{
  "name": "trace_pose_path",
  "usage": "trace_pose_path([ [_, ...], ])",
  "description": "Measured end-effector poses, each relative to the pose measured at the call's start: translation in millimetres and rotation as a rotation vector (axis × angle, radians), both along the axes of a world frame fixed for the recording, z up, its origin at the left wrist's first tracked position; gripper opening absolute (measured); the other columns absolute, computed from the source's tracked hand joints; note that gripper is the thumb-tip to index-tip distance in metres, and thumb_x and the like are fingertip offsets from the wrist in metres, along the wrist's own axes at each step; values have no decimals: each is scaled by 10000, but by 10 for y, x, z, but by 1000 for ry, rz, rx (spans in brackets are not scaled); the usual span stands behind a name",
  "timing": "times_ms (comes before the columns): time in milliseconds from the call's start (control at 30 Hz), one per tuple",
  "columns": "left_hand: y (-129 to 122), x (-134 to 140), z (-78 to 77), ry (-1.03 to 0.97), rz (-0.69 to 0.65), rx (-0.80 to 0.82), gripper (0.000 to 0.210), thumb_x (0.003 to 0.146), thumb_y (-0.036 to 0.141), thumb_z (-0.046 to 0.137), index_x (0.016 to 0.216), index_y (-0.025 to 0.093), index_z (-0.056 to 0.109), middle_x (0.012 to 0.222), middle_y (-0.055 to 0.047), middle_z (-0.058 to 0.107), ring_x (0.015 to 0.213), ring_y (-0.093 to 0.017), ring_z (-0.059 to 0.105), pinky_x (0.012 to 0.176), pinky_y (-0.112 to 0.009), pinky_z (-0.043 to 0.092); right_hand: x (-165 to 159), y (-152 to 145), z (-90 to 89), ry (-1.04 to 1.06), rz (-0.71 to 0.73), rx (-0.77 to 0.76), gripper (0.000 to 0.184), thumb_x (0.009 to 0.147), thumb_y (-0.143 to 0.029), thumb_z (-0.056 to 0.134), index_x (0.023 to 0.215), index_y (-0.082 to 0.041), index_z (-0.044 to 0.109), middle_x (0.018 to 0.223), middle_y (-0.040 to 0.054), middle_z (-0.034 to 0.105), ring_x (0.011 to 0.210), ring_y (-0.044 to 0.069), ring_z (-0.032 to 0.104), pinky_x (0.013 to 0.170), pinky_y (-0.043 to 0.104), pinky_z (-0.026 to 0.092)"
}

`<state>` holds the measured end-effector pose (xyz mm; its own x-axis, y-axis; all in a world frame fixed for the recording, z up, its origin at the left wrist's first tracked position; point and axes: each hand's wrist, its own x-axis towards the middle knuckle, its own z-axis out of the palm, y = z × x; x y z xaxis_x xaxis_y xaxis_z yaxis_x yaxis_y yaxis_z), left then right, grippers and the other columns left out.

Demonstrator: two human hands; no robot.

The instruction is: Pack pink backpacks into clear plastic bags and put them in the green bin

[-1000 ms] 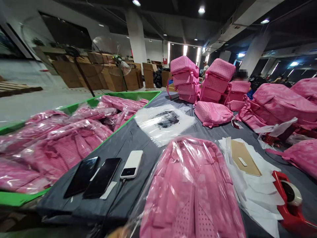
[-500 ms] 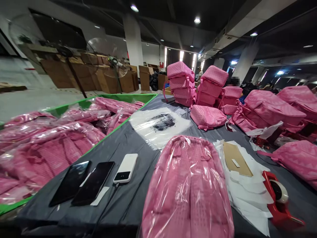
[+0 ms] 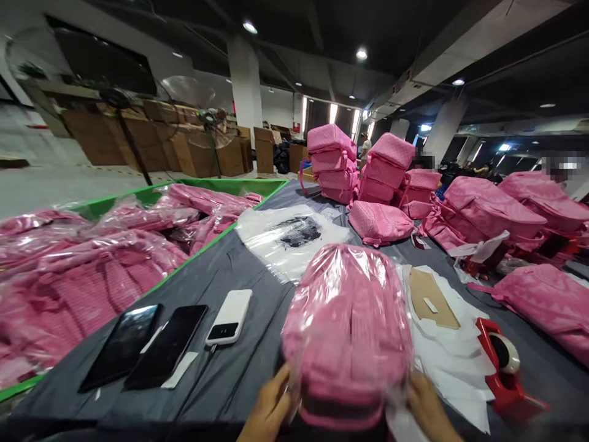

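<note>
In the head view, a pink backpack (image 3: 347,319) in a clear plastic bag (image 3: 299,368) lies in the middle, its near end lifted toward me. On the near left side, my left hand (image 3: 270,405) is closed on the edge of the bag. My right hand (image 3: 430,405), somewhat blurred, grips the bag at the near right side. The loose, open-looking plastic hangs around the near end of the backpack, between both hands.
A green-rimmed bin (image 3: 184,275) of bagged pink backpacks stands left. Two phones (image 3: 168,347) and a white power bank (image 3: 230,316) lie on the dark table cover. White paper sheets (image 3: 453,362), a red tape dispenser (image 3: 501,368) and stacked pink backpacks (image 3: 334,159) are right and behind.
Both my hands have come into view at the near end of the bagged backpack. That end, lying flat before, is now raised, and the backpack looks shorter. The view has shifted slightly.
</note>
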<state>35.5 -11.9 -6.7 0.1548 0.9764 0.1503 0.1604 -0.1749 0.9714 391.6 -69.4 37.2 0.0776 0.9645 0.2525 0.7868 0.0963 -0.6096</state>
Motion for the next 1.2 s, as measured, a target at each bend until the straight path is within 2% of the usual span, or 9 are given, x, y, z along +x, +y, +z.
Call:
trace_pose_path([
  [67,320,8,183,34,-40,8,402,757,602,677,687,216,587,645,17,594,628,-168,555,600,-271,476,133,281,210,184,-54,-48,433,907,-492,377,639,-219,582,601,47,649,577,217,620,551,339,527],
  [200,638,-171,292,-47,485,-45,479,608,592,735,599,234,417,516,89,415,484,-103,389,475,-221,336,581,373,451,78,-260,63,344,728,-489,486,784,-218,691,796,88,736,742,259,691,706,384,562],
  [267,543,-223,255,-192,560,-188,527,628,613,737,617,250,355,473,117,348,415,-93,350,430,-219,307,748,122,426,18,-300,19,366,737,-499,507,861,-227,718,862,90,752,755,257,706,723,387,567],
  [433,39,79,190,-344,106,-574,612,802,789,472,744,197,613,687,-51,706,525,-195,618,534,-350,537,683,-782,404,29,-432,-58,502,681,-590,731,1028,-229,705,904,90,769,746,274,728,644,367,594],
  [567,-61,626,7,38,-278,-163,458,921,555,551,1187,228,729,1264,-119,732,1184,-298,666,1009,-472,537,121,-1080,410,-200,-220,234,213,889,-466,636,875,-260,688,884,79,736,804,238,711,750,342,590],
  [667,16,1061,-237,275,-308,237,447,1001,392,492,1415,243,573,1417,-128,639,1328,-298,569,1104,-525,465,-315,-911,170,-469,-61,288,340,921,-401,595,1213,-242,665,1173,118,725,1086,295,683,930,418,557],
  [767,63,1373,-374,487,-222,401,422,1013,377,483,1389,195,545,1333,-160,663,1244,-328,608,1029,-535,508,-448,-605,-147,-660,-271,349,520,953,-319,526,1443,-147,496,1342,194,641,1221,333,609,987,474,505],
  [1033,-168,1521,-201,484,-337,399,120,978,257,532,950,222,644,943,-73,688,875,-242,672,788,-387,587,-293,-376,-341,-630,-427,416,231,968,-111,432,1072,-179,627,803,59,703,729,221,665,727,358,482],
  [1200,-47,1399,-128,439,-546,544,361,1013,134,404,1326,245,542,1262,-94,679,1127,-216,668,958,-363,578,-394,-861,-233,-401,-360,433,142,979,-169,526,1063,-203,636,797,24,697,685,174,650,694,311,486],
])
